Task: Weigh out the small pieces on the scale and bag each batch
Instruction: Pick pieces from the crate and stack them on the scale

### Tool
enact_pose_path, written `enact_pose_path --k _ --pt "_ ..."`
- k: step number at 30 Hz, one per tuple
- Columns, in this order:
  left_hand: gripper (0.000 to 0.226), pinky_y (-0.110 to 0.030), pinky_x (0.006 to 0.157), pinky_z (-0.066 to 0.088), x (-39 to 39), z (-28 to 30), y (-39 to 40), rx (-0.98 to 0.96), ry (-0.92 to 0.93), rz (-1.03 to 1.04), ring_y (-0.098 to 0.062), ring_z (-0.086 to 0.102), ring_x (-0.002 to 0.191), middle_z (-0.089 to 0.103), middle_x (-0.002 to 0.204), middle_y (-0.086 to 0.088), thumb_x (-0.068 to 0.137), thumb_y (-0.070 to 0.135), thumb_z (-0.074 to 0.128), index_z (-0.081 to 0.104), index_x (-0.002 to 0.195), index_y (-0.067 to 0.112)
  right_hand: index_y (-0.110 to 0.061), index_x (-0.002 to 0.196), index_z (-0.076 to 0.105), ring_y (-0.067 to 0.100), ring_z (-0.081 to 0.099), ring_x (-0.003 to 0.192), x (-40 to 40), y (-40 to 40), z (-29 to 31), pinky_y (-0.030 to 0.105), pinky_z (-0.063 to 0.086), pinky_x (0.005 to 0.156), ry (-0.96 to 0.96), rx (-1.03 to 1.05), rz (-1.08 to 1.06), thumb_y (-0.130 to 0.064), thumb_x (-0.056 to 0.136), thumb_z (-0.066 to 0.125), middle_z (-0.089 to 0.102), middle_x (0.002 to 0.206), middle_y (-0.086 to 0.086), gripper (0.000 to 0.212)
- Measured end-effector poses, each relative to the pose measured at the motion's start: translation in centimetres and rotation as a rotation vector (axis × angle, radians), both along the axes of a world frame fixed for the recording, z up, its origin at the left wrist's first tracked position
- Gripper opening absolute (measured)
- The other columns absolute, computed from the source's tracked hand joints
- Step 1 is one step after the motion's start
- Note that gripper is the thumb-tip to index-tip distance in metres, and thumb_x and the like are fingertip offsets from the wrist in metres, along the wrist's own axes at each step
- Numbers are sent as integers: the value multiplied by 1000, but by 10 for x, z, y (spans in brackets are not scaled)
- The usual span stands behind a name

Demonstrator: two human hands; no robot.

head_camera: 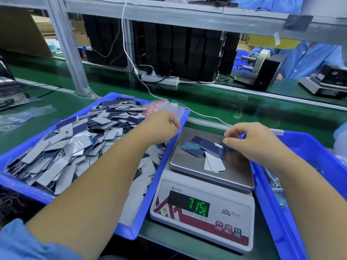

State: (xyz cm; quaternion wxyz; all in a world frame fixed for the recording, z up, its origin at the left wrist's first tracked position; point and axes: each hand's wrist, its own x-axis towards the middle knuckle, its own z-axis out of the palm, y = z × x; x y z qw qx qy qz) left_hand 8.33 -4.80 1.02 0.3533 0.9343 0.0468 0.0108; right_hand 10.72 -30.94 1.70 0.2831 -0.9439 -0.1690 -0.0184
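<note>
1. Digital scale (202,207): between the hands, display lit.
2. Small flat pieces (204,150): on the pan, under the right hand (257,145), which pinches one dark piece's edge.
3. Left hand (159,126): fingers curled over the blue bin (131,228) of pieces; whether it holds anything cannot be told.
4. Handling, judged: light, thin, fairly stiff, slippery; pinch by edges.

Two hands (161,128), one scale (204,186), two blue bins (22,182), roughly five pieces (206,149) on the pan, one heap of pieces, one power strip (159,78)
</note>
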Motion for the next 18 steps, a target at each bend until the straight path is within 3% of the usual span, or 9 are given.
enact_pose_path --k 3,6,9,13,16,18 --pt "19 -20 48 38 -3 0 5 158 85 32 -19 54 62 63 82 1 87 6 53 68 88 18 -33 75 69 -8 53 62 0 -1 -1 23 38 56 8 19 4 -36 84 73 63 70 -20 10" --pt "15 -23 55 45 -4 1 7 206 121 55 -23 64 77 69 93 -6 87 12 62 73 97 15 -34 76 68 -6 53 59 0 -1 -1 22 37 56 15 8 3 -37 85 72 63 73 -18 11" --pt "14 -25 59 47 -4 1 6 261 152 13 -23 60 70 72 97 -12 83 16 69 74 96 12 -34 78 67 -1 54 65 0 0 0 22 37 57 11 -8 13 -38 85 73 64 78 -16 10" --pt "11 -27 64 49 -11 10 22 382 282 -88 -15 63 74 71 89 3 79 26 80 71 86 25 -34 82 68 0 54 68 0 0 0 22 37 57 18 -18 20 -39 86 72 63 80 -16 8" --pt "27 -31 77 52 -17 17 32 485 435 -182 -10 62 87 66 98 12 74 31 86 69 95 34 -34 81 68 0 53 67 0 1 1 22 37 57 11 -24 23 -38 86 71 63 80 -15 8" --pt "35 -30 75 51 -18 19 33 523 503 -217 -8 61 88 64 101 13 73 33 87 68 102 35 -34 82 67 0 53 69 -1 1 1 22 36 57 14 -28 24 -38 86 71 63 82 -15 7"
